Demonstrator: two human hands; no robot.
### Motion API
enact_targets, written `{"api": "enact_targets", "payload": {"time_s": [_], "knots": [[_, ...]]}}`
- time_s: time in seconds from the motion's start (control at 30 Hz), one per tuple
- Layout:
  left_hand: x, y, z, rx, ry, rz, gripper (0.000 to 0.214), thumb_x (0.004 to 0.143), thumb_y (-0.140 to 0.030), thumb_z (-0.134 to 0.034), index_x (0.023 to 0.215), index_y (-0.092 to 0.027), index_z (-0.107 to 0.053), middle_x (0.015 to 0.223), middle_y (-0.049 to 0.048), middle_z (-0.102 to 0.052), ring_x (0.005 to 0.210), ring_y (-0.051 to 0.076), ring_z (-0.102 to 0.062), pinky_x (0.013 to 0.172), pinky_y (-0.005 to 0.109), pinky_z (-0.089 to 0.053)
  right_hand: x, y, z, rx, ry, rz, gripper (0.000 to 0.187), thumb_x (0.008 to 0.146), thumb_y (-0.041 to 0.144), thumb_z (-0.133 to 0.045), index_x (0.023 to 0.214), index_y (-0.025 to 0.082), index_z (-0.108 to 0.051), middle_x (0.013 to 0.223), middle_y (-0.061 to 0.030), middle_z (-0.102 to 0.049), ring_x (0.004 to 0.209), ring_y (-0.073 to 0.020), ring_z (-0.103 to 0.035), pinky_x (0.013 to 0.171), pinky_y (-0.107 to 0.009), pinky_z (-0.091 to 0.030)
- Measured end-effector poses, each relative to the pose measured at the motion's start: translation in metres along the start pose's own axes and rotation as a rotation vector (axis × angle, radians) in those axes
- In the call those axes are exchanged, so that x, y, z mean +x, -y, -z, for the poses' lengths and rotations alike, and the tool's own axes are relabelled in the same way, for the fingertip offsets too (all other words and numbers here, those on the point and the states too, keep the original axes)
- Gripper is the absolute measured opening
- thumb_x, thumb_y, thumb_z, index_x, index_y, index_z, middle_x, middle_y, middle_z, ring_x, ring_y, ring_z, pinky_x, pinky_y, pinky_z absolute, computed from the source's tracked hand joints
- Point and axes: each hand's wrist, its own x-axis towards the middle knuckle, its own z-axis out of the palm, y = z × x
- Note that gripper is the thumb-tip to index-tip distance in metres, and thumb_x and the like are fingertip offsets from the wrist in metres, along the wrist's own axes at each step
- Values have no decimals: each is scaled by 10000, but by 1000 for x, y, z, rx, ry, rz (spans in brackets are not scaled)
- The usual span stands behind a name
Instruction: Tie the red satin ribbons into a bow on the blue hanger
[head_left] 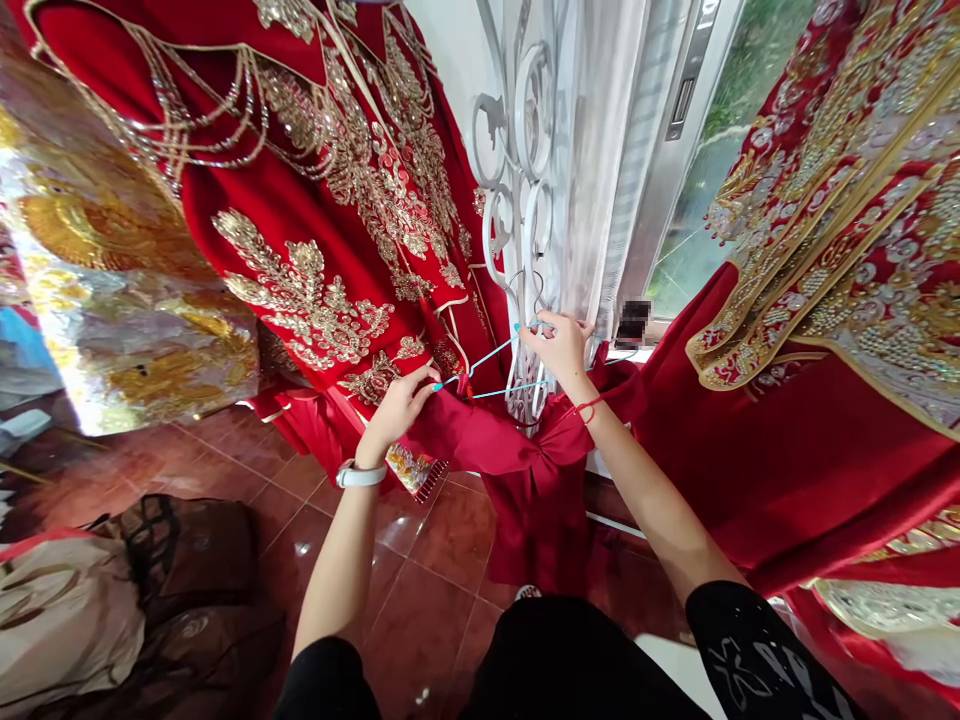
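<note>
A light blue thin hanger (495, 352) slants between my two hands. My left hand (401, 405), with a white watch at the wrist, pinches the hanger's left end at the edge of a dark red dress (536, 465). My right hand (559, 345) is closed round the upper part of the hanger; some of its fingers are hidden. The dress hangs below, with a gathered bow-like knot at its front. Just behind the hands stands a white scrolled metal stand (517, 150), with a metal hook (534, 285) showing above my right hand.
A red gown with gold beading (307, 290) hangs close on the left. Another beaded red garment (810, 300) hangs at right, before a window (697, 220). Bags (187, 580) lie on the red tiled floor (420, 620) at lower left. A blurred dark object (632, 323) sits by the sill.
</note>
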Motion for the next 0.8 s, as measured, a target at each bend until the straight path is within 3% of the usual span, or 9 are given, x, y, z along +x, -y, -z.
{"api": "enact_targets", "payload": {"time_s": [0.2,0.33,0.63,0.8], "knots": [[13,-23,-18,90,22,-106,186,969,-317,-466,998,-225,-625,1011,75,-708,947,253,-659,939,382,-495,-3,0,-3,10,-6,-4,349,853,398,-596,588,216,-458,537,52,-417,755,-195,-539,917,-397,-303],[16,-32,-30,98,40,-103,165,977,-286,-479,1071,-232,-603,1088,80,-693,1018,263,-652,967,397,-493,-4,-1,-2,9,-24,0,344,865,406,-576,593,222,-472,534,45,-436,755,-202,-539,933,-412,-305],[6,-21,-48,-33,-68,-83,312,970,-314,-535,1256,-208,-472,1262,125,-611,1182,244,-609,1082,395,-453,-4,-1,-2,-38,-25,-8,330,870,408,-572,607,222,-500,557,32,-473,788,-216,-567,943,-408,-306],[15,-16,-50,-38,17,-134,351,990,-327,-472,1314,-207,-534,1337,124,-628,1258,267,-578,1136,449,-409,-6,0,0,-22,-28,-1,336,869,423,-578,613,224,-492,548,41,-462,776,-210,-555,968,-416,-290]]}}
